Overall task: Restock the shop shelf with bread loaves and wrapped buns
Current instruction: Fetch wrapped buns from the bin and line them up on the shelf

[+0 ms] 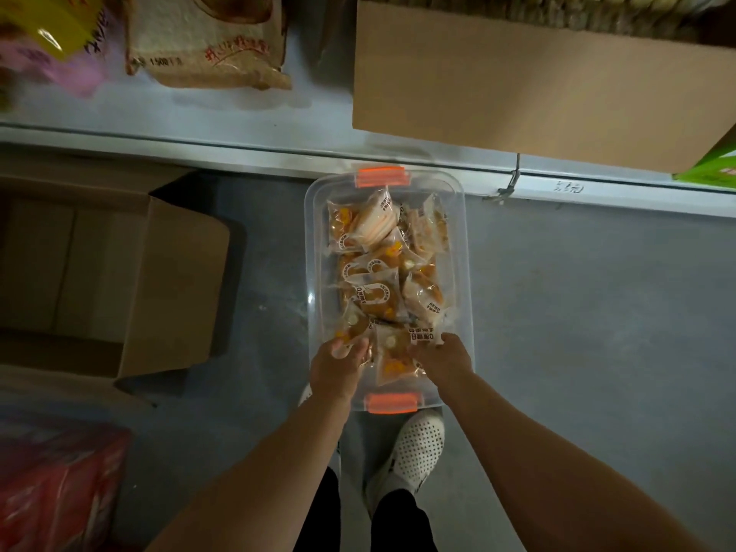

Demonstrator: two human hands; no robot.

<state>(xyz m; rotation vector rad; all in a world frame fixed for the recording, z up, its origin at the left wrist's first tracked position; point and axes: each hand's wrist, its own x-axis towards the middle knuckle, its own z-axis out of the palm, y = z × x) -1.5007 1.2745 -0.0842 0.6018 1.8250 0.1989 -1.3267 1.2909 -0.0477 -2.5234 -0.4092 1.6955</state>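
Cardboard box point(111, 272) lies open left of the clear tub point(458, 249) on the floor. Inside the tub's near end, the left hand point(338, 366) pinches a wrapped bun point(352, 326); the right hand point(444, 358) grips another bun point(424, 334). Above the tub runs the shelf point(278, 145).

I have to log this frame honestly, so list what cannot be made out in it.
- Head view: fingertips of the left hand and right hand are buried among the wrapped buns, so the exact grip is hidden.
- Print on the bun wrappers: too small to read.
- Contents of the big cardboard box on the shelf: cut off by the top edge.
- Pink and yellow packs at top left: blurred.
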